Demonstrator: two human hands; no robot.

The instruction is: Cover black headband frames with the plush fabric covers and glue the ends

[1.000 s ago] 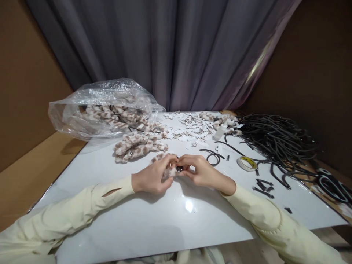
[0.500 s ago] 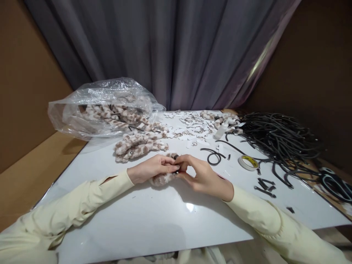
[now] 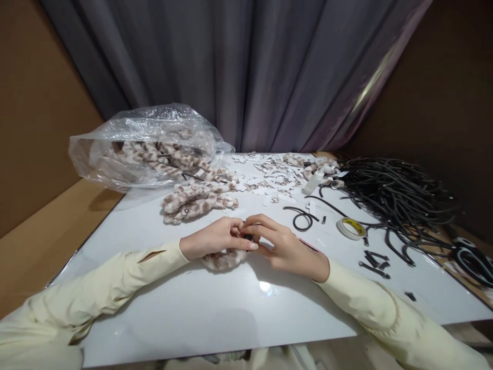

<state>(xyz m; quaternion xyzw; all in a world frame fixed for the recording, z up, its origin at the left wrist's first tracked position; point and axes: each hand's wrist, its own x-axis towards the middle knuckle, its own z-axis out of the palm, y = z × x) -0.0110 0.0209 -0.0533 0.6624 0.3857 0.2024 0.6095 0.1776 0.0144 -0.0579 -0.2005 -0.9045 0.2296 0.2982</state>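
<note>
1. White table (image 3: 165,318): beneath both hands.
2. Right hand (image 3: 283,246): fingers curled at the dark end (image 3: 249,237); grip hidden.
3. Left hand (image 3: 215,239): pinched closed on the furry band (image 3: 223,260).
4. Furry band: curved, cream-and-brown, near table centre.

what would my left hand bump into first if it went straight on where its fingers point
Most likely your right hand, whose fingers lie just ahead of your left hand; depth is unclear, so I can't tell if they touch.
</note>
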